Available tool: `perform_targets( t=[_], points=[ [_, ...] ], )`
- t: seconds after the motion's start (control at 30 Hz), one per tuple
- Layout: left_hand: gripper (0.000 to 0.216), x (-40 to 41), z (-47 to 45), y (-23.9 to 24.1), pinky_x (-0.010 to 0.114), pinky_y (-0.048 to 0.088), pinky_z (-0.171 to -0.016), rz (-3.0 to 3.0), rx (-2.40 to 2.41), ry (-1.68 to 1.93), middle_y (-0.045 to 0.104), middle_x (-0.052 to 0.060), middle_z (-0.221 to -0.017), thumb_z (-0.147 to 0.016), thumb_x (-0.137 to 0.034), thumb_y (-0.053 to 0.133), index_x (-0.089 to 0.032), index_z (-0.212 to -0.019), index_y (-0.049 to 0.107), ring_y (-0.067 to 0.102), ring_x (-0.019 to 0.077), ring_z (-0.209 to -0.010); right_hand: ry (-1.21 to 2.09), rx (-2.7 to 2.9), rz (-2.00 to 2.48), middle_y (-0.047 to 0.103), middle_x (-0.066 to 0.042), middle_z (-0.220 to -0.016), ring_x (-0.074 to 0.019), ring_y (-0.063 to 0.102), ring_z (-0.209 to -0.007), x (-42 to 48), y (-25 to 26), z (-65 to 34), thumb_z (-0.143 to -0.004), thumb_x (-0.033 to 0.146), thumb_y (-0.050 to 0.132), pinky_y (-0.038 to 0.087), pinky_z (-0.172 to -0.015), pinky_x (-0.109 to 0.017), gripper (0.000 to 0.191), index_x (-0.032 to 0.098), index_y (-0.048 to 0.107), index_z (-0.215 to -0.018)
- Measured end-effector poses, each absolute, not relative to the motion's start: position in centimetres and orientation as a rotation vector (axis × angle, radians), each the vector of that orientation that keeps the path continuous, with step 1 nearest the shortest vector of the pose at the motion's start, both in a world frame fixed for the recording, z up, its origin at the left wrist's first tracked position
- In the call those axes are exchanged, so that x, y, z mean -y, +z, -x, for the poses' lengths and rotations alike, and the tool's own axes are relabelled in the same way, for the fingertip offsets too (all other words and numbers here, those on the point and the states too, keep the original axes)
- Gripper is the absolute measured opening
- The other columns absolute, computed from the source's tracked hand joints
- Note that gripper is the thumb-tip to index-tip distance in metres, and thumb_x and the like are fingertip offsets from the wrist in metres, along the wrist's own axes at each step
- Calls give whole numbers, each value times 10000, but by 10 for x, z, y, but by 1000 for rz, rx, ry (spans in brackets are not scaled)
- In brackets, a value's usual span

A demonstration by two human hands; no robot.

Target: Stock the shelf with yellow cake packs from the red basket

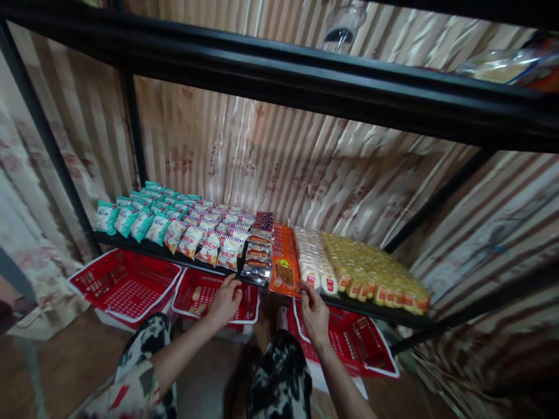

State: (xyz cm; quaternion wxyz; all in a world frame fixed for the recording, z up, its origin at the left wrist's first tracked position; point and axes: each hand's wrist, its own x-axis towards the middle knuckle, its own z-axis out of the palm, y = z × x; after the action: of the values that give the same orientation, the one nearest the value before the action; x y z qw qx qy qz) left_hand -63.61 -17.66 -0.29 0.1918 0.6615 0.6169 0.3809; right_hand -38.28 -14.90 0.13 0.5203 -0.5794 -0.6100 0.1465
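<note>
My right hand (pixel 314 314) pinches the lower right corner of a flat orange snack packet (pixel 286 262), which lies on the low black shelf. My left hand (pixel 225 301) is at the shelf's front edge, just below the small white-and-orange snack bags (pixel 228 251). Its fingers are loosely bent, and nothing shows in them. Between the hands lie dark, shiny packets (pixel 257 256) in a short column, left of the orange one. Right of the orange packet sit rows of white round-ended packs (pixel 314 262).
Teal snack bags (pixel 148 224) fill the shelf's left end, and yellow packs (pixel 375 270) its right. Red baskets (pixel 126 285), (pixel 349 337) stand beneath; the middle basket (pixel 209 291) holds a few pale items. A black upper shelf beam (pixel 279 64) crosses overhead, before a striped curtain (pixel 271 151).
</note>
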Motion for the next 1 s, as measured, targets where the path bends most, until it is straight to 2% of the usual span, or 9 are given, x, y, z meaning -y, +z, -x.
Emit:
perform_targets(
  t=[0.33,0.53,0.67,0.83,1.0],
  points=[
    [270,119,621,13,383,344,-1042,-1980,-1690,1171,508,117,-1263,-808,-184,461,-141,-1043,586,431,225,-1223,335,1484,1355,667,-106,-986,-204,629,-844,109,38,395,-795,415,423,487,-804,-362,394,149,608,-1020],
    [337,94,608,20,428,332,-1047,-2036,-1693,1126,443,146,-1329,-786,-149,446,-116,-1104,552,386,245,-1255,332,1590,1371,664,-99,-1000,-209,625,-873,78,44,400,-801,407,415,484,-819,-366,390,161,603,-1038],
    [381,81,592,16,430,298,-1071,-2134,-1668,1102,376,154,-1385,-802,-140,402,-96,-1161,521,300,255,-1308,282,1723,1388,660,-87,-1028,-204,618,-924,38,51,413,-821,372,389,475,-856,-361,392,164,587,-1089],
    [477,64,577,9,475,270,-1072,-2120,-1732,1002,317,185,-1414,-807,-166,402,-53,-1269,435,237,290,-1329,31,2103,1484,611,-98,-1141,-185,540,-1083,-29,68,447,-833,226,353,403,-956,-314,380,132,584,-1119],
    [550,54,571,2,493,230,-1080,-2083,-1780,983,227,166,-1452,-822,-225,404,-72,-1347,346,176,288,-1348,-10,2315,1601,573,-78,-1205,-171,438,-1197,-86,74,488,-845,171,336,238,-1065,-320,373,174,582,-1125]
  ],
)
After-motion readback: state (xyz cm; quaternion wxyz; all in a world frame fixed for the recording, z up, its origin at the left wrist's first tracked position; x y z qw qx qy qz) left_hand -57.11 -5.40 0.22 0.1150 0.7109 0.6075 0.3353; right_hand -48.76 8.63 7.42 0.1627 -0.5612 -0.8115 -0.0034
